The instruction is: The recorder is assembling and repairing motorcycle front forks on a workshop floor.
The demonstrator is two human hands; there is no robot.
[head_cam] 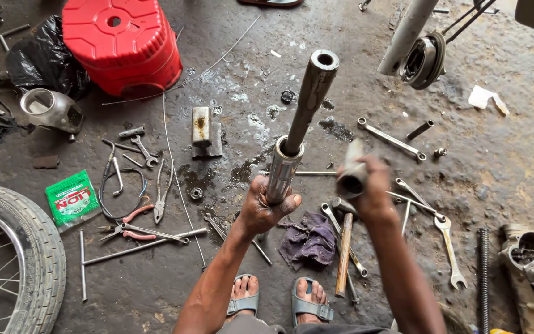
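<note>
One small packet (71,199) lies flat on the dirty floor at the left of the frame, a bit below the middle. It is a shiny green pouch, almost square, with red and white print on its front. It sits just above the tyre (29,247) and left of the pliers (132,224).

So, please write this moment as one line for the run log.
left hand: grips fork tube, upright | right hand: holds grey cylinder, blurred | purple rag: on floor below
</note>
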